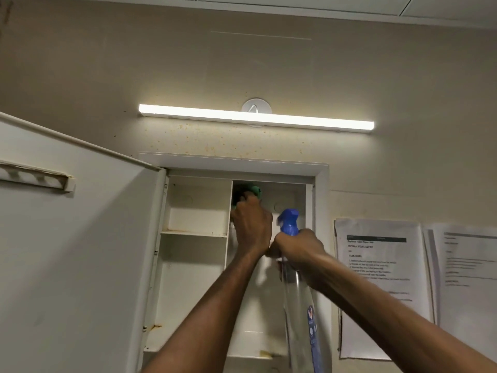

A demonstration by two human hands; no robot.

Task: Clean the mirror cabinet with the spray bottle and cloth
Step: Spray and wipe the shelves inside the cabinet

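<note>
Cabinet (196, 208) open on beige wall; left fingers (248, 201) clutch green cloth (254, 191), right hand (298, 246) grips spray bottle (295, 292).

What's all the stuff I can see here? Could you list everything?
mirror cabinet: one, white, recessed in wall, centre.
cabinet door: one, white, swung open, left.
cloth: one, green, top of the cabinet's right compartment.
spray bottle: one, clear with blue head, before the cabinet.
light bar: one, lit, above the cabinet.
printed sheets: two, white, on wall, right.
left hand: one, pressing the cloth.
right hand: one, gripping the bottle's neck.
</note>
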